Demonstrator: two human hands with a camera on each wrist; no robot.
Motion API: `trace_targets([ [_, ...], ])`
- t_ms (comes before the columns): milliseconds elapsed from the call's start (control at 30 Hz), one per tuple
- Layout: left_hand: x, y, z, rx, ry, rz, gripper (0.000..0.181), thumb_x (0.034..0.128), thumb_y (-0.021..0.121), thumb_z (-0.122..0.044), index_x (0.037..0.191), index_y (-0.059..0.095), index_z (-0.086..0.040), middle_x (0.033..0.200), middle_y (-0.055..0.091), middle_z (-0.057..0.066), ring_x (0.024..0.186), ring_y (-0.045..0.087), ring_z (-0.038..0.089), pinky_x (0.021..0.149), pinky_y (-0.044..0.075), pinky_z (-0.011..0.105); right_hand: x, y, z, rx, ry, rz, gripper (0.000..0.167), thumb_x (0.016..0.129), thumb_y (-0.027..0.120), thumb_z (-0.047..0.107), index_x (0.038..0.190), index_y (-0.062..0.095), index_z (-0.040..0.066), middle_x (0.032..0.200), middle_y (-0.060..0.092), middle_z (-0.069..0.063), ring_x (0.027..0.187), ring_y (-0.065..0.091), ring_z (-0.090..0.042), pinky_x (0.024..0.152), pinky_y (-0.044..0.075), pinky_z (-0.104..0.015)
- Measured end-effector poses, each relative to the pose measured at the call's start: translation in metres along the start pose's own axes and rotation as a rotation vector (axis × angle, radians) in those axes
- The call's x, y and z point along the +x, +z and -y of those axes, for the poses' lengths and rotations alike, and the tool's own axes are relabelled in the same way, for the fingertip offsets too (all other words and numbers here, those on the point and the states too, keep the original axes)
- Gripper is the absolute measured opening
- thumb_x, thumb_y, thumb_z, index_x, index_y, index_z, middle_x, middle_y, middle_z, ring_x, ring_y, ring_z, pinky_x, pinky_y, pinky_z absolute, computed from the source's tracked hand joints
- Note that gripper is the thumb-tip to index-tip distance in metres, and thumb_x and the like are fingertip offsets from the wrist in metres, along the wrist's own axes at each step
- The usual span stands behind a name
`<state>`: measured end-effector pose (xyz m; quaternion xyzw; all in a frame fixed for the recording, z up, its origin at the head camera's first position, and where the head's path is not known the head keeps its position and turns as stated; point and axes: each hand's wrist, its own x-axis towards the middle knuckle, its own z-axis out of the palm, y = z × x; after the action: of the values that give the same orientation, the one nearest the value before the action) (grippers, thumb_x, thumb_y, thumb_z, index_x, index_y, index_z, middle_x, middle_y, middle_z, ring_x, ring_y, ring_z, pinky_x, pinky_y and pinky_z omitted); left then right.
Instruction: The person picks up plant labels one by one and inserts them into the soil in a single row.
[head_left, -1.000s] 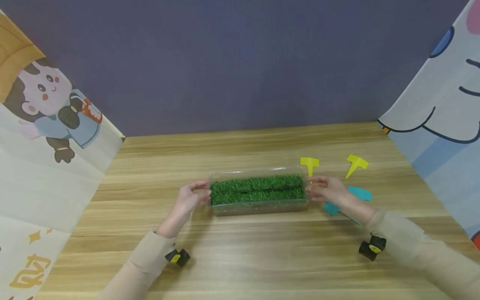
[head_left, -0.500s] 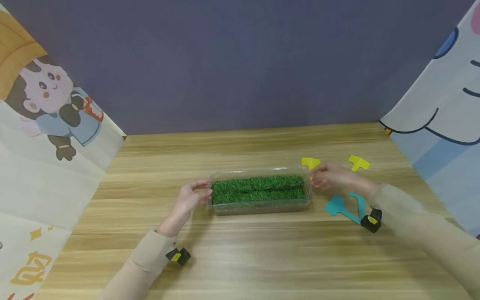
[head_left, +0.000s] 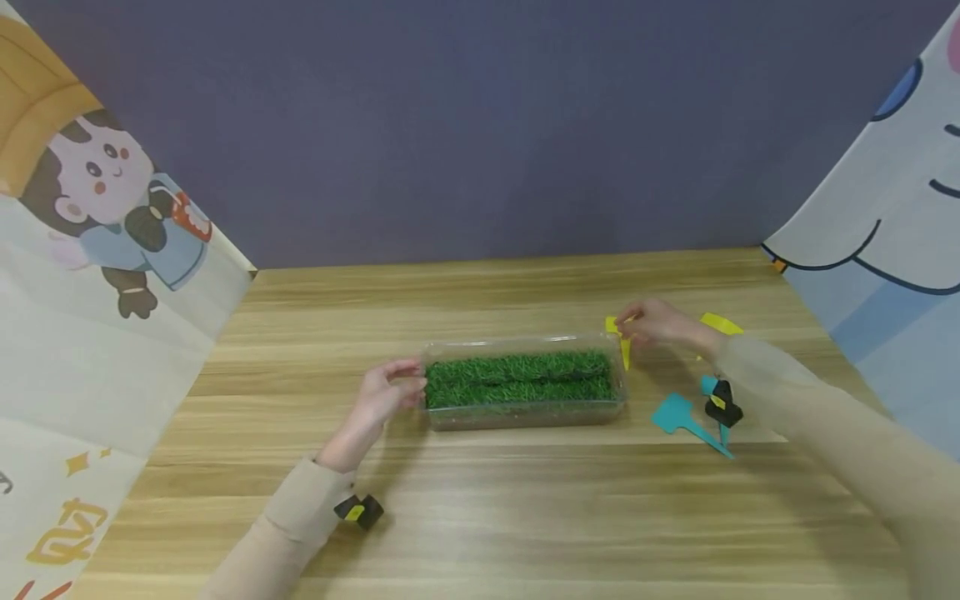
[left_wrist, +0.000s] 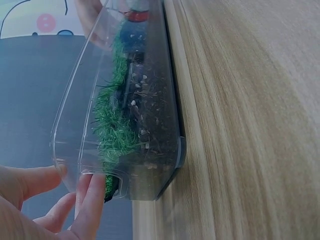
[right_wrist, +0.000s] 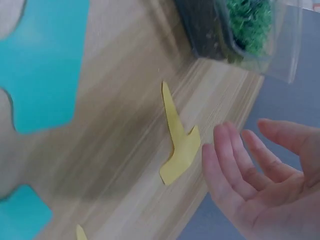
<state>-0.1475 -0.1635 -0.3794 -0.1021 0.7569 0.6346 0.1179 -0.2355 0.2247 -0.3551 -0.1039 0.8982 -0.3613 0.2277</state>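
Observation:
A clear plastic box (head_left: 525, 414) holds dark soil under two strips of green artificial grass (head_left: 517, 379). At its left end my left hand (head_left: 382, 392) grips the rim; in the left wrist view, thumb and fingers (left_wrist: 89, 205) touch the clear plastic. My right hand (head_left: 652, 323) is just above a yellow T-shaped plant label (head_left: 625, 350) lying beside the box's right end. In the right wrist view, this hand (right_wrist: 260, 175) has loosely bent, spread fingers, apart from the yellow label (right_wrist: 181, 150), with nothing between them.
Another yellow label (head_left: 722, 323) lies farther right, partly hidden by the right forearm. Turquoise labels (head_left: 675, 412) lie nearer, below that forearm. A dark blue panel (head_left: 480, 133) stands behind the wooden table (head_left: 480, 517), with printed cloths at both sides.
My right hand has left the box's right end and moved up and back to the nearer yellow label. The turquoise labels are more uncovered. The left hand stays at the box.

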Motion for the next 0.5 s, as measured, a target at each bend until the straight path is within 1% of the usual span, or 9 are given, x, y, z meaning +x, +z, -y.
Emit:
trace_targets([
  [133,0.0,0.0,0.001,0.0,-0.001,-0.004,0.042,0.0801,0.055,0.004,0.121,0.046,0.005,0.113,0.051,0.022,0.074,0.059,0.015,0.075,0.053,0.029,0.008,-0.003,-0.001,-0.051,-0.045,-0.039,0.036,0.085,0.05,0.005,0.112,0.047,-0.018,0.099,0.056,-0.031,0.072,0.059,-0.031,0.066,0.053,-0.039],
  [300,0.0,0.001,0.0,-0.01,0.006,-0.003,0.041,0.0803,0.055,0.004,0.121,0.046,0.005,0.112,0.052,0.021,0.074,0.059,0.015,0.073,0.053,0.029,0.016,-0.006,-0.005,-0.173,-0.106,-0.087,0.032,0.086,0.051,0.005,0.11,0.05,-0.016,0.1,0.057,-0.031,0.08,0.057,-0.037,0.064,0.051,-0.039],
  [367,0.0,0.001,0.0,-0.01,0.007,-0.002,0.041,0.0804,0.055,0.004,0.121,0.046,0.005,0.112,0.052,0.021,0.073,0.059,0.015,0.072,0.053,0.028,0.019,-0.007,-0.006,-0.229,-0.118,-0.106,0.032,0.086,0.052,0.005,0.109,0.052,-0.016,0.1,0.057,-0.031,0.084,0.057,-0.037,0.065,0.051,-0.039],
  [500,-0.001,0.001,0.0,-0.009,0.006,0.0,0.042,0.0802,0.055,0.004,0.121,0.046,0.005,0.112,0.052,0.021,0.074,0.059,0.015,0.069,0.053,0.024,0.024,-0.008,-0.01,-0.292,-0.114,-0.108,0.035,0.084,0.055,0.007,0.111,0.051,-0.015,0.103,0.056,-0.032,0.091,0.054,-0.04,0.072,0.05,-0.042],
])
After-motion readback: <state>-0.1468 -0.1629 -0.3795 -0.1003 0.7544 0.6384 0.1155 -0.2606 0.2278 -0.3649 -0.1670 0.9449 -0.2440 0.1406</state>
